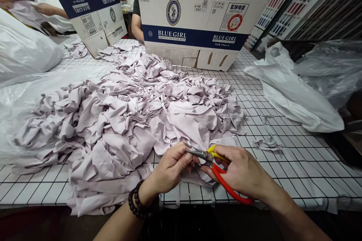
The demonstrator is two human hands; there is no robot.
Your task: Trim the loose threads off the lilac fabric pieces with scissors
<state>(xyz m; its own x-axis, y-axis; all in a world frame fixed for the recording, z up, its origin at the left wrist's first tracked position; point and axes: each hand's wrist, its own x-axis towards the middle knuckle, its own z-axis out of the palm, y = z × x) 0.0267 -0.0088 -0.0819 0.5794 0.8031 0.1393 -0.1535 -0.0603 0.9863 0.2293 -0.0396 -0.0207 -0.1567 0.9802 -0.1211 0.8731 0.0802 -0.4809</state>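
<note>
My right hand (pixel 240 169) grips a pair of scissors (pixel 226 186) with one yellow and one red handle. Their blades point left and reach my left hand (pixel 174 165), which is closed in a pinch at the tips. Pale pink fabric (pixel 195 124) lies just behind and below both hands. Whatever the left fingers pinch is small and mostly hidden by the fingers and blades, though fabric shows beneath them. A large heap of the same crumpled fabric (pixel 110 116) spreads to the left and behind.
Cardboard boxes (pixel 192 37) stand at the back, another box (pixel 90 15) to their left. A white plastic bag (pixel 294 86) lies right, clear plastic (pixel 17 109) left. Small fabric scraps (pixel 267 144) rest on the grid-patterned table (pixel 299 173). Other people's arms (pixel 137 26) show behind.
</note>
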